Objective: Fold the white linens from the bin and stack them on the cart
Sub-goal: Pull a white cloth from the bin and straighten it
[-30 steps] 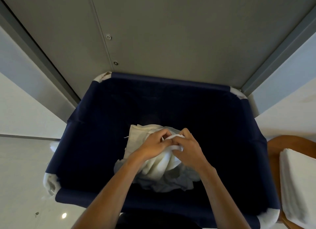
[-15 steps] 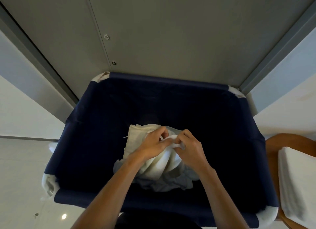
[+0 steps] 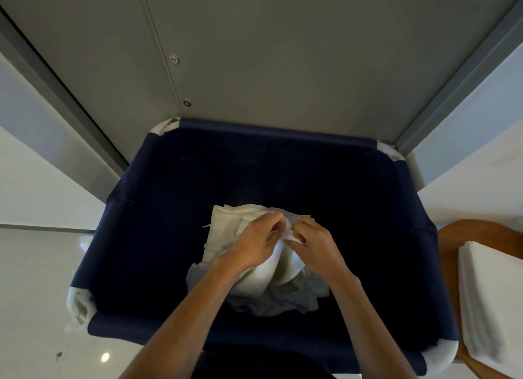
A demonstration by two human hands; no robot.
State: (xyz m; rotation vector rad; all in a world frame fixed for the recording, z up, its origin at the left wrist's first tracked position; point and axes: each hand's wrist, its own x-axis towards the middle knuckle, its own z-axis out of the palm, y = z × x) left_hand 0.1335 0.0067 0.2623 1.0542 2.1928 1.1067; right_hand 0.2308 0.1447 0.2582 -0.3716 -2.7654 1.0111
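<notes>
A navy fabric bin [image 3: 277,131] fills the middle of the view. Inside it lies a heap of white linens [image 3: 226,231], crumpled toward the near side. Both my hands reach into the bin and meet over the heap. My left hand [image 3: 256,244] pinches a bunched edge of one white linen. My right hand [image 3: 314,244] pinches the same edge right beside it, fingers curled. The cloth hangs in folds below my hands [image 3: 271,276]. A stack of folded white linens [image 3: 492,308] rests on the wooden cart [image 3: 458,237] at the right edge.
A grey metal wall panel [image 3: 254,53] rises behind the bin. White corner pieces of the bin frame [image 3: 77,308] show at its corners. Pale glossy floor [image 3: 34,293] lies to the left.
My hands have parted slightly along the linen's edge. The view has shifted a little. The heap has stayed in place.
</notes>
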